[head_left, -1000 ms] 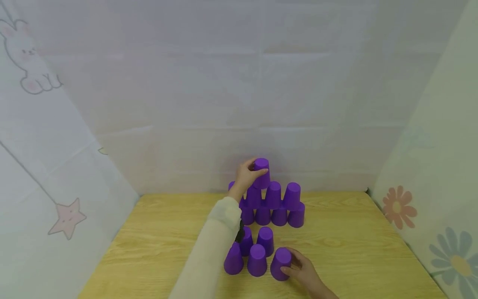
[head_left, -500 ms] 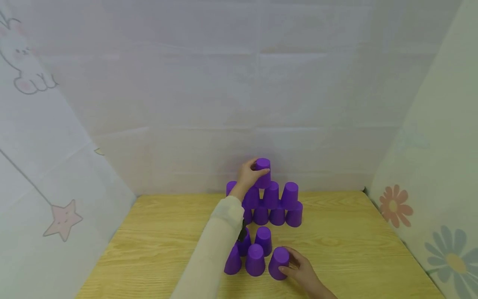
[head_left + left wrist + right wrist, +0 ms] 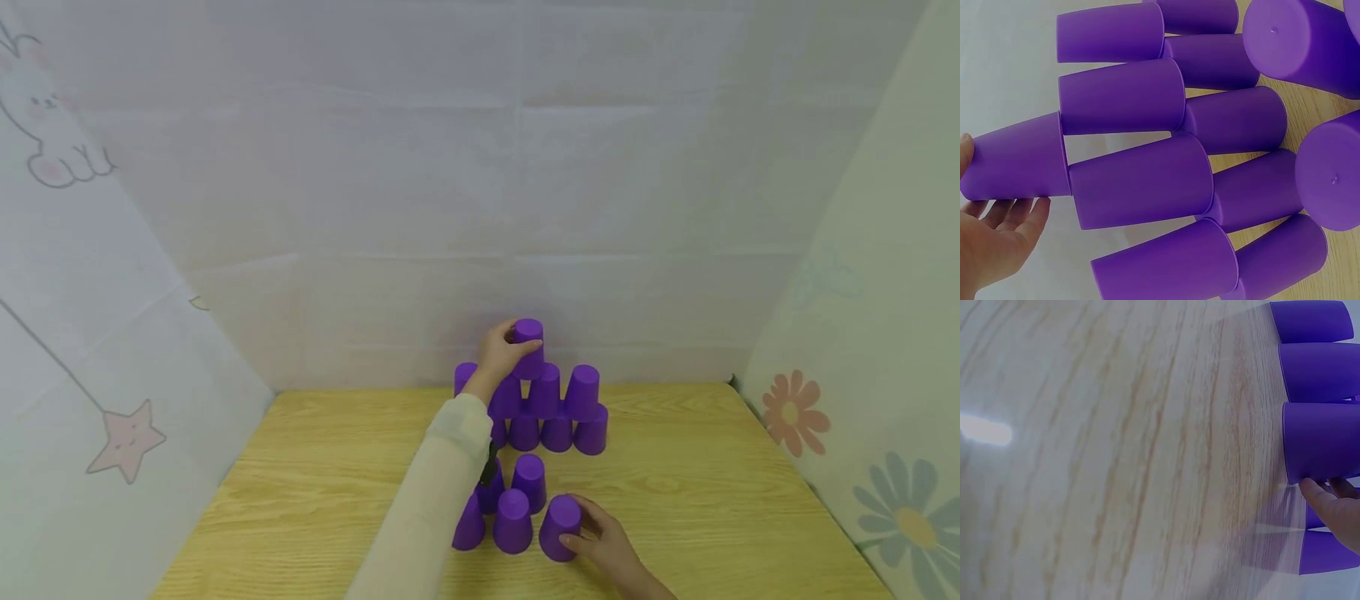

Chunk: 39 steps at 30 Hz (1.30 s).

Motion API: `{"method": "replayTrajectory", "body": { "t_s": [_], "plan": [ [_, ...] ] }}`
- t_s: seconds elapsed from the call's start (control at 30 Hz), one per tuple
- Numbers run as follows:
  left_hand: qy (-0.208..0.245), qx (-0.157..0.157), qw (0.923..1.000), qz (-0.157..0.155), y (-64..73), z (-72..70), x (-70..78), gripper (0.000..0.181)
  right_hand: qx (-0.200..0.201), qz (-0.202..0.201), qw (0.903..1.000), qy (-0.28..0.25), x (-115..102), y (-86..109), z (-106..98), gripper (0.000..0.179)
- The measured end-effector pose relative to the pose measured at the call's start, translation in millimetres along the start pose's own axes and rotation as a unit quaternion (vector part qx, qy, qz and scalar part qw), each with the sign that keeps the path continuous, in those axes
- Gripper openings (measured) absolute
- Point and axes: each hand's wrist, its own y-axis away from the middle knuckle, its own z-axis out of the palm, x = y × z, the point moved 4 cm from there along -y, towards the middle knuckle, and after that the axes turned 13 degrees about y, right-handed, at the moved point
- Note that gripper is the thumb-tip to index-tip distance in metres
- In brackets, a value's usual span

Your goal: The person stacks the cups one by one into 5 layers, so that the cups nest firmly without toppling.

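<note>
My left hand holds an upside-down purple cup at the top of a cup stack, fingers on one side and thumb on the other. In the left wrist view, the rim of this cup meets the bases of the two middle cups in the upper row. Below that row stands a bottom row of inverted cups. At the front right, my right hand grips another inverted purple cup, which stands on the table. The left forearm hides part of the stack's left side.
Several more inverted cups stand between the stack and the table's near side, some partly behind the left sleeve. The wood-grain table ends at a pale cloth backdrop, with printed side panels left and right.
The left hand's cup has shifted slightly right over the upper row and sunk a touch. The right hand keeps its grip on the front cup. The head view has shifted slightly.
</note>
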Motion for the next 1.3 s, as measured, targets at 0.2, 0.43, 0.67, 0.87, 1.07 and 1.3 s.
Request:
{"method": "replayTrajectory", "body": {
  "t_s": [0.2,0.43,0.67,0.87,1.07,1.3],
  "plan": [
    [0.006,0.002,1.0,-0.006,-0.5,-1.0,-0.2,0.05,0.004,0.003,1.0,0.007,-1.1,-0.9,-0.6,0.06],
    [0.04,-0.005,0.9988,-0.027,1.5,-3.1,-1.0,0.06,0.003,0.009,1.0,0.003,-2.5,-0.4,-0.2,0.06],
    [0.055,-0.012,0.9981,-0.025,6.6,-7.9,-0.3,0.064,0.009,0.007,0.9998,0.015,-4.2,0.5,-3.1,0.056],
    [0.082,-0.017,0.996,-0.032,8.5,-13.0,-6.7,0.068,0.013,-0.005,0.9997,0.02,-6.5,0.9,-6.5,0.052],
    [0.104,-0.007,0.9938,-0.038,14.5,-23.1,-9.0,0.066,0.01,-0.019,0.9995,0.022,-6.6,-0.9,-8.8,0.05],
    [0.131,0.006,0.9909,-0.03,23.5,-33.6,-7.1,0.065,0.025,-0.03,0.9982,0.046,-8.6,-3.9,-15.1,0.05]
  ]
}}
